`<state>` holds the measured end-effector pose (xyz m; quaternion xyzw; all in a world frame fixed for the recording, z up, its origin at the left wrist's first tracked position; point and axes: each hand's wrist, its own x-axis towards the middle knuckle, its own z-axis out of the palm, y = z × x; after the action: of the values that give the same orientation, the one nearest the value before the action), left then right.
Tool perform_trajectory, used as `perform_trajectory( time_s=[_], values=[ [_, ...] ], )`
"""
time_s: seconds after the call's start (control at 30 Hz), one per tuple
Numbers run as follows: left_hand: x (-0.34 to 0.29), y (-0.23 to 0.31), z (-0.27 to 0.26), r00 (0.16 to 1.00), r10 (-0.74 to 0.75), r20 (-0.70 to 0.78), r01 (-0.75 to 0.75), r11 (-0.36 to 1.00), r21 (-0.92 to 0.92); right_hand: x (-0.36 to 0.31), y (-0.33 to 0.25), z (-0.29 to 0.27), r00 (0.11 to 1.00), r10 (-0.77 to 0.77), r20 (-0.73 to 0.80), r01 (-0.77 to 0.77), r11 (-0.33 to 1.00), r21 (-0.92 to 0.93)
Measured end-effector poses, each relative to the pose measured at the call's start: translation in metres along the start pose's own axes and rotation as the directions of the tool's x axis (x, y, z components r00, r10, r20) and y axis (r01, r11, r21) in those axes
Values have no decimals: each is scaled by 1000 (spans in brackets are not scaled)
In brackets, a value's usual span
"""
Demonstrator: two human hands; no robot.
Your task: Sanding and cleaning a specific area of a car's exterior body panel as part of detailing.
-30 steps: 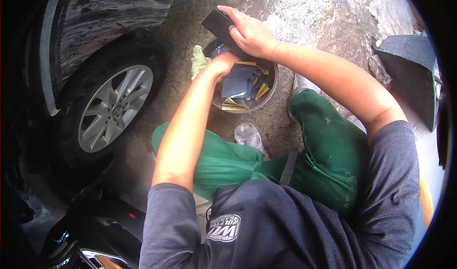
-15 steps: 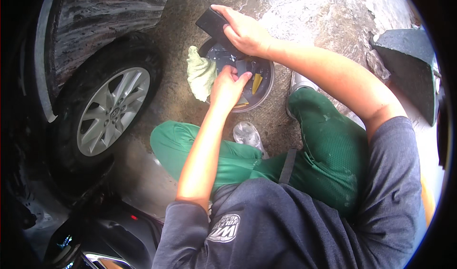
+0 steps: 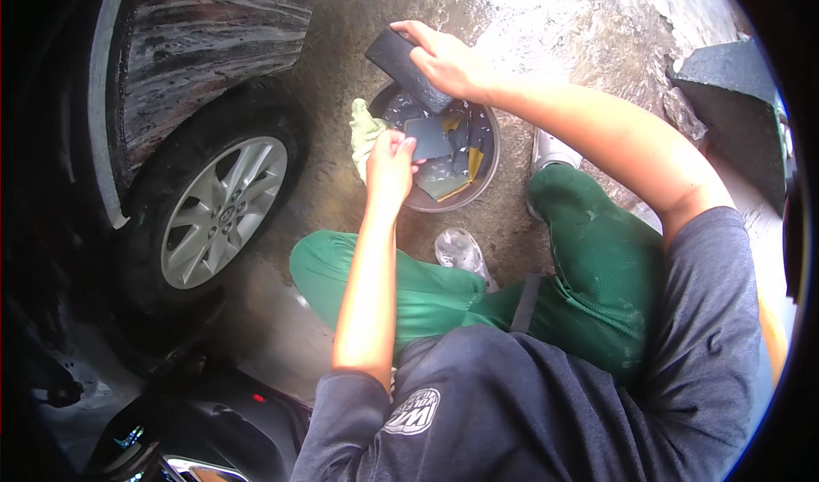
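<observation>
My left hand (image 3: 391, 168) pinches a small grey sheet of sandpaper (image 3: 428, 138) above a round bucket (image 3: 496, 162). Higher up, the fingers of my right hand (image 3: 445, 62) wrap over a flat black sanding block (image 3: 408, 71), which is tilted across the bucket's far rim. Water and several loose pieces lie in the bucket, among them a yellow strip (image 3: 475, 163) and a grey-green sheet (image 3: 439, 182). A pale green cloth (image 3: 365, 130) hangs over the left rim, partly behind my left hand.
A car wheel (image 3: 223, 213) with a silver rim stands at the left, below a dark body panel (image 3: 217, 51) streaked with whitish residue. My shoes (image 3: 461, 250) are close to the bucket on wet ground (image 3: 546, 21). A dark angular object (image 3: 734, 107) stands at the far right.
My left hand has come up and left out of the bucket, bringing the grey sandpaper into plain sight. The sanding block in my right hand has shifted slightly right and down in view.
</observation>
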<state>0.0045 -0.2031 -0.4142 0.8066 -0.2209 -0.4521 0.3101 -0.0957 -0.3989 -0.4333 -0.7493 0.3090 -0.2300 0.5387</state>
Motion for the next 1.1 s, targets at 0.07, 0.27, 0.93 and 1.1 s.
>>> perform_trajectory(
  time_s=[0.07,0.27,0.93,1.1],
  values=[
    [-21,10,-23,999,25,-32,-27,998,-53,3,-4,-2,1000,21,21,-21,999,27],
    [-55,32,-58,1000,7,-8,-9,947,-322,4,1,-4,991,110,71,-112,993,23],
    [-64,50,-34,994,18,-110,-69,875,-480,-51,-51,-43,829,271,488,-535,636,555],
    [-64,52,-28,995,42,-86,-86,783,-615,-67,-66,-38,923,57,380,-151,963,223]
  ],
)
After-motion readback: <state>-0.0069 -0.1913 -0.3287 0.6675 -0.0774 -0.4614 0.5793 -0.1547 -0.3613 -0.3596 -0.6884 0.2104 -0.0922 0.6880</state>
